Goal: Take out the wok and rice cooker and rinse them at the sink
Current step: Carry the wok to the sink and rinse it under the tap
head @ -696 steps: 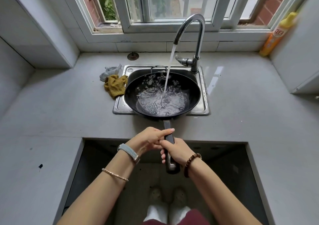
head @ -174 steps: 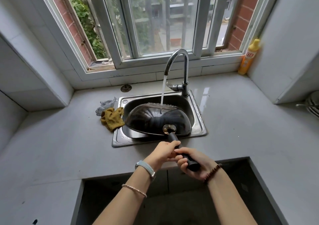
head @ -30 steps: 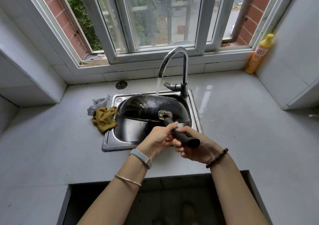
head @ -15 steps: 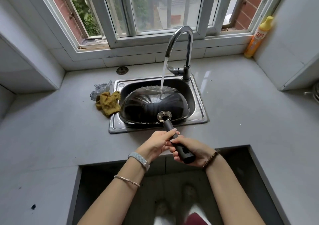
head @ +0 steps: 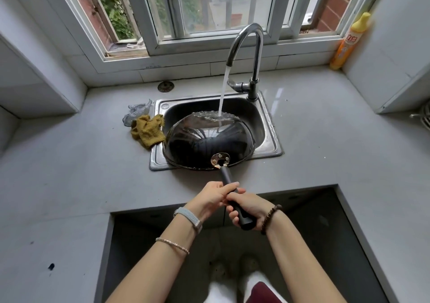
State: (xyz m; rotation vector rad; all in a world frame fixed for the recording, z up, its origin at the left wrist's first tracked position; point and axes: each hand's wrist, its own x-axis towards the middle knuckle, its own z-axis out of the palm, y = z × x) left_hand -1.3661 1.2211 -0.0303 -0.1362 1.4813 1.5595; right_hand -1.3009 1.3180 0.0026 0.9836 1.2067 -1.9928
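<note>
A black wok (head: 204, 146) is turned bottom-up over the steel sink (head: 270, 126). Water from the curved tap (head: 251, 46) runs onto its far side. The wok's dark handle (head: 226, 174) points toward me. My left hand (head: 213, 196) grips the handle's middle. My right hand (head: 247, 206) grips its end, just behind the left. No rice cooker is in view.
A yellow cloth (head: 147, 130) and a steel scourer (head: 136, 114) lie left of the sink. An orange and yellow detergent bottle (head: 349, 42) stands at the back right corner. A square opening (head: 232, 244) in the grey counter (head: 69, 174) lies below my arms.
Over the last second the wok has stayed bottom-up under the running water, tilting a little lower into the sink. Both hands keep their grip on the handle.
</note>
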